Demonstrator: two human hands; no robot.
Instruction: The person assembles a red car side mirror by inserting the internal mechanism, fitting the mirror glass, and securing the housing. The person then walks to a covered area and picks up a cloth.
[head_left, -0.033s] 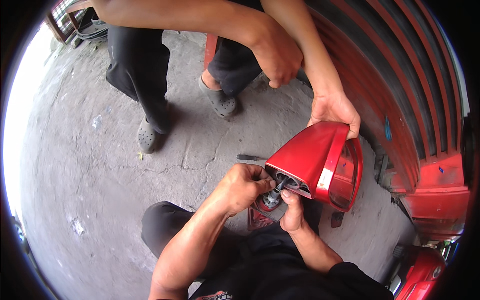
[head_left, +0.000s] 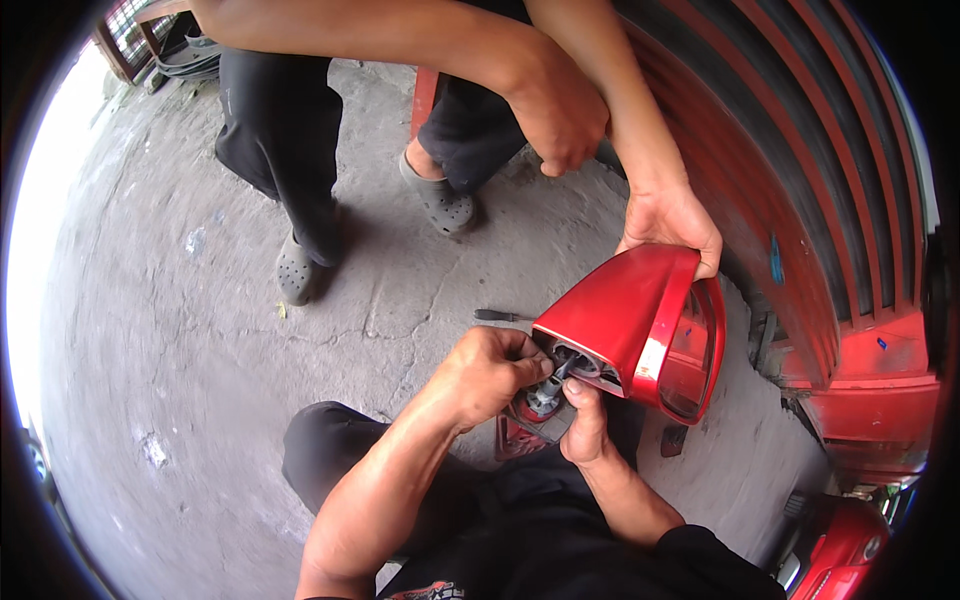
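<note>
A red car side mirror (head_left: 610, 300) is tilted in front of me, its open inner end toward my hands. At that opening sits a grey metal pivot joint (head_left: 543, 400) with dark wires (head_left: 568, 366) beside it. My left hand (head_left: 492, 372) is closed in a pinch at the left of the joint; what lies between its fingertips is too small to make out. From the near side, my right hand (head_left: 585, 425) grips the mirror's base, thumb up by the joint and fingers hidden below. Another person's hand (head_left: 672, 232) supports the mirror's far right side.
A dark-handled screwdriver (head_left: 495, 315) lies on the concrete floor (head_left: 200, 380) left of the mirror. The other person's clog (head_left: 440, 203) stands farther off. Red and black slatted panels (head_left: 780, 180) rise at the right, above a red car part (head_left: 835, 550).
</note>
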